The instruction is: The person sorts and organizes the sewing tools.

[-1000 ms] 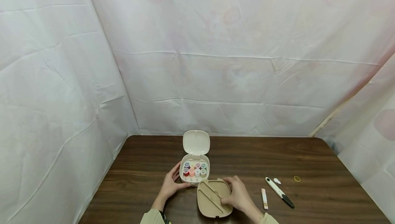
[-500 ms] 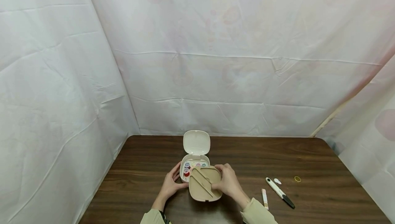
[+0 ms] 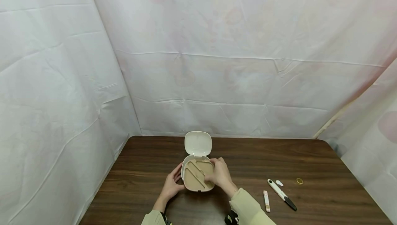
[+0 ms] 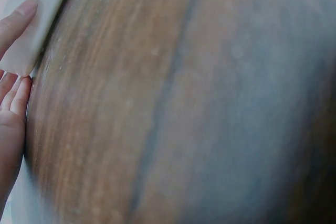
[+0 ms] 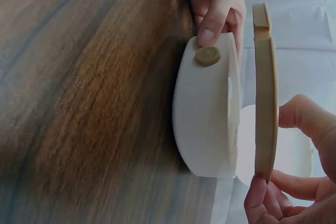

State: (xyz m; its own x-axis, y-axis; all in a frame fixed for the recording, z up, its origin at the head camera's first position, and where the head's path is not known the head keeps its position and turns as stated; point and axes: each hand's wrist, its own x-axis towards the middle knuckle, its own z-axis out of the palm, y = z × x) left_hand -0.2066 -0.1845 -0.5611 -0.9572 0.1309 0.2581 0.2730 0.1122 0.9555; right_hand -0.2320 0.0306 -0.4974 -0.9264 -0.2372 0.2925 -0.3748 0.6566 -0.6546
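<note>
At a dark wood-grain bench [image 3: 139, 170] screened at the back and sides by creased white sheeting [image 3: 217, 80] with faint pink blotches, a person in pale sleeves [image 3: 249, 209] works over an open white case [image 5: 205, 108], its lid [image 3: 198, 143] tipped back. To the right lie a white tool with a black end [image 3: 282, 195], a narrow pale strip [image 3: 266, 201], a small white piece [image 3: 279, 183] and a yellow ring [image 3: 299, 181]. Seen from the head camera, a tan tray [image 3: 193, 181] seems to cover most of the case's mouth; the right wrist camera, catching it edge-on, reveals a gap, the tray poised just above the rim. Both wrist views show a round tan button [image 5: 208, 56] on the case's front. The left hand [image 3: 170, 186] grips the case at its corner, thumb beside the button, fingers along the side. The right hand [image 3: 221, 174] pinches the tray by its right edge, fingers bent.
</note>
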